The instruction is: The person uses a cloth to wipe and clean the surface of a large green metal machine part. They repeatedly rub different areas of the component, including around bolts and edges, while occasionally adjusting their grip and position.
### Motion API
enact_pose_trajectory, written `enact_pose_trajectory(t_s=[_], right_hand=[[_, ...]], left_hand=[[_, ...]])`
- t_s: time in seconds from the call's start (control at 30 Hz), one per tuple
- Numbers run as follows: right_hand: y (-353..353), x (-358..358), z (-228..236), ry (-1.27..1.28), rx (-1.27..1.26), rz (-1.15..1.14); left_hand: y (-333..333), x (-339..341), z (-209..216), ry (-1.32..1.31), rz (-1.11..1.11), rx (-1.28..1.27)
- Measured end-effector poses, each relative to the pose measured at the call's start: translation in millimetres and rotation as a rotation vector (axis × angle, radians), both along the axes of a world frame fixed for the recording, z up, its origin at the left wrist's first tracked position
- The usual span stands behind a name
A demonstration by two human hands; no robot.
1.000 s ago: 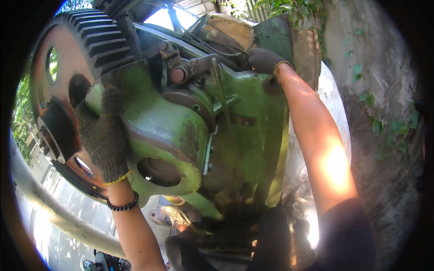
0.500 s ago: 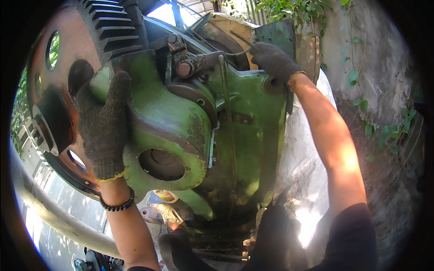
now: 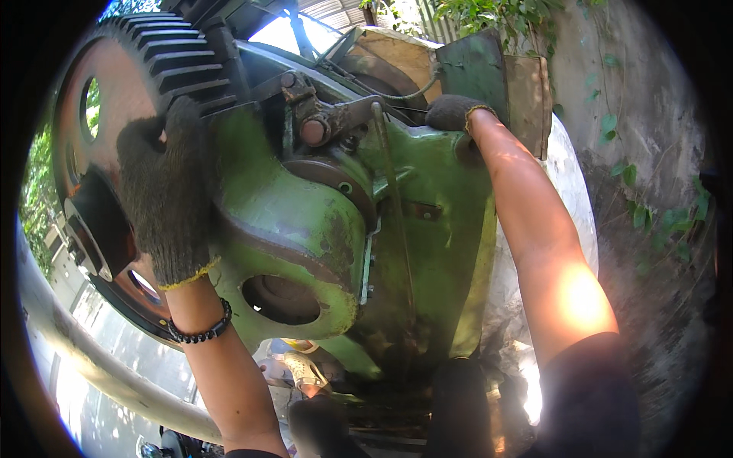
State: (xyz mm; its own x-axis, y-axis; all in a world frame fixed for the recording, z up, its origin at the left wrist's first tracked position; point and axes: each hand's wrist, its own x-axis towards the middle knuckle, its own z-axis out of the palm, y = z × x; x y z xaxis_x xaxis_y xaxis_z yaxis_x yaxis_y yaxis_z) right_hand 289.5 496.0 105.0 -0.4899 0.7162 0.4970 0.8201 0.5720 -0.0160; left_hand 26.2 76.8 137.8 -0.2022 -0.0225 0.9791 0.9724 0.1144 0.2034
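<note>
At the green metal machine, my dark-gloved right hand pinches a thin dark rod; my dark-gloved left hand is spread.

A weathered grey concrete wall fills the right side — stained, darker lower down, with a leafy climbing vine trailing across it. Dense green foliage hangs at the top beside corrugated sheeting and a glaring bright gap. At lower left, 1 thick pale pipe crosses above grey ground — dappled with sunlight and shade.
</note>
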Motion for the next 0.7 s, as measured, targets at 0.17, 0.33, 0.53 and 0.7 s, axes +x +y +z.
enact_pose_trajectory(t_s=[0.17,0.33,0.53,0.7], right_hand=[[-30,4,4,0.036,0.005,0.128],[-61,8,3,0.059,0.007,0.139],[-80,11,-1,0.142,-0.129,0.193],[-103,12,2,0.271,-0.155,0.182]], left_hand=[[-11,7,6,0.025,0.028,-0.134],[-19,11,8,-0.011,0.016,-0.165],[-23,19,-4,-0.16,-0.116,-0.128],[-34,25,5,-0.217,-0.15,-0.277]])
